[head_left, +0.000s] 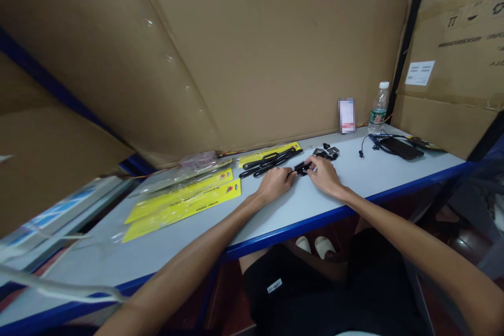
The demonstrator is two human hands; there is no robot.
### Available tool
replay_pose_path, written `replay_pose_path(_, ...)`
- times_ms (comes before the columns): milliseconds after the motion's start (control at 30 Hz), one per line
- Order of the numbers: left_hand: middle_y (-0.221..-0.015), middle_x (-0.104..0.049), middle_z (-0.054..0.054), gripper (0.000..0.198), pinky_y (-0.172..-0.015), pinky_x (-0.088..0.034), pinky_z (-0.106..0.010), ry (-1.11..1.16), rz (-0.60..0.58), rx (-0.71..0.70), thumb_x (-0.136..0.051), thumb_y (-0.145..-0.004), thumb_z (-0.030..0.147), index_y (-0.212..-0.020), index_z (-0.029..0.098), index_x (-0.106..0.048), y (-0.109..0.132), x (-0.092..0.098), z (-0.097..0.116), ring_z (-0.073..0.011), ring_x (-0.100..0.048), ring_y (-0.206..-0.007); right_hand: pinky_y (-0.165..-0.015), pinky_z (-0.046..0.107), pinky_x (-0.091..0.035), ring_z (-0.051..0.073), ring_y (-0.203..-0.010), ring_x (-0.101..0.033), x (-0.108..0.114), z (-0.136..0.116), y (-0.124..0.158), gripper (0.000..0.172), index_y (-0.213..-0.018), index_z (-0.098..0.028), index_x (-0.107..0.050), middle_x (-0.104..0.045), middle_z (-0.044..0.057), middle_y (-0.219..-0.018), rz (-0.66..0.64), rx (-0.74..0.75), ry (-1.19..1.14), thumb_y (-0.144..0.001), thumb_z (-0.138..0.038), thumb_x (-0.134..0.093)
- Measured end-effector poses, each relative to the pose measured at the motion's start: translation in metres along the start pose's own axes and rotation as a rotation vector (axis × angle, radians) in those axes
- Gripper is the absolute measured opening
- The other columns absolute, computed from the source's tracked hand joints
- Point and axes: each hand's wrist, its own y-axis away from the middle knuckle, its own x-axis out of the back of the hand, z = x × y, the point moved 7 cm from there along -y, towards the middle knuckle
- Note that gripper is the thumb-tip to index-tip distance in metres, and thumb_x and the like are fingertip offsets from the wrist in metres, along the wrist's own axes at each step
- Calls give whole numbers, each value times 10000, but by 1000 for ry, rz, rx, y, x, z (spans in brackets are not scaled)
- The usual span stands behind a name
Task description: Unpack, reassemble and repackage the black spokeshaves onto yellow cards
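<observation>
My left hand (275, 184) and my right hand (325, 176) meet over the table, fingers closed on a small glossy black part (302, 168) between them. Its exact kind is too small to make out. Just behind my right hand lie several loose black pieces (327, 153), some with a shiny surface. Long black slotted bars (271, 163) lie to the left of the part, partly over a yellow backing card (252, 158). Nearer my left forearm, more yellow cards (185, 210) in clear plastic lie on the table.
The grey tabletop (252, 226) has a blue front edge. At the right stand a lit phone (347, 115) and a water bottle (378, 110), with a dark phone (401, 148) and cabled earphones (361, 153) nearby. A cardboard wall (275, 52) rises behind. A white cable (59, 286) crosses the lower left.
</observation>
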Motion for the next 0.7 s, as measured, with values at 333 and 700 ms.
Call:
replay_pose_path(333, -984, -726, -54, 356, -900, -555, -417, 5, -14, 11, -525, -1047, 466, -1048, 151, -692, -1, -1, -1, -198, -699, -931, -870, 298, -464, 213, -987, -643, 2, 1, -1, 400, -1080, -221, -771, -709, 63, -1085, 33, 43, -18, -880, -30, -483)
replay_pose_path(700, -1017, -720, -63, 356, -908, -554, -421, 11, -23, 28, -548, -1035, 476, -1057, 149, -687, 0, 0, -1, -202, -693, -949, -889, 310, -471, 222, -1002, -651, 3, 2, -1, 425, -1029, -238, -799, -717, 60, -1074, 21, 23, 12, -845, -2, -498)
